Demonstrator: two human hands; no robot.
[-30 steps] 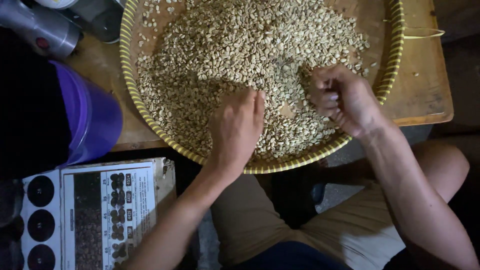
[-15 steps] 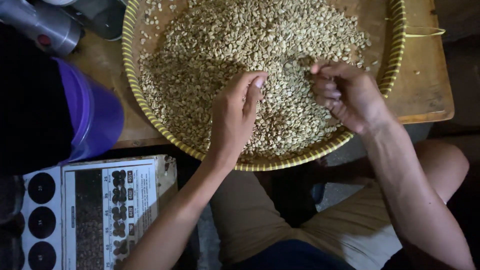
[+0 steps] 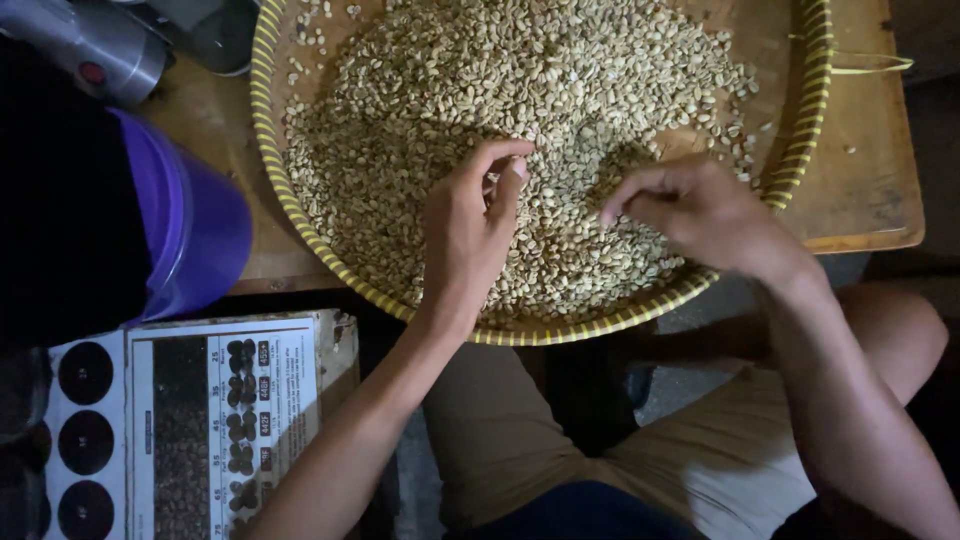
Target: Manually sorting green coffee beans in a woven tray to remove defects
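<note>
Beneath both hands sits a wide round woven tray [image 3: 800, 150] with a yellow-striped rim, filled with pale green beans [image 3: 520, 90]. It rests on a wooden table [image 3: 865, 190], and its near edge overhangs the table, just under the person's wrists and above their lap. Beyond the fingertips, the beans spread unbroken toward the far rim, leaving free room ahead. Bare tray bottom shows near the rim out past the right hand, with a few stray beans.

To the outside of the left hand, past the tray's rim, stands a purple container [image 3: 190, 220], with a grey metal cylinder [image 3: 95, 50] lying further off behind it. Below that forearm, beside the knee, lies a printed chart [image 3: 200, 420] with dark circles and rows of bean pictures.

The left hand [image 3: 470, 230] reaches in from below, forearm angled up over the near rim, wrist straight, back of the hand upward. Its fingers curl toward the thumb, tips pinched together just over the beans; whether a bean is between them is too small to tell.

The right hand [image 3: 700, 215] comes in from the other side, forearm crossing the rim, wrist bent so the knuckles arch high. Its fingers are drawn in loosely, pointing toward the left hand, tips down near the beans. I cannot tell whether it holds anything. The two hands are near each other but apart.
</note>
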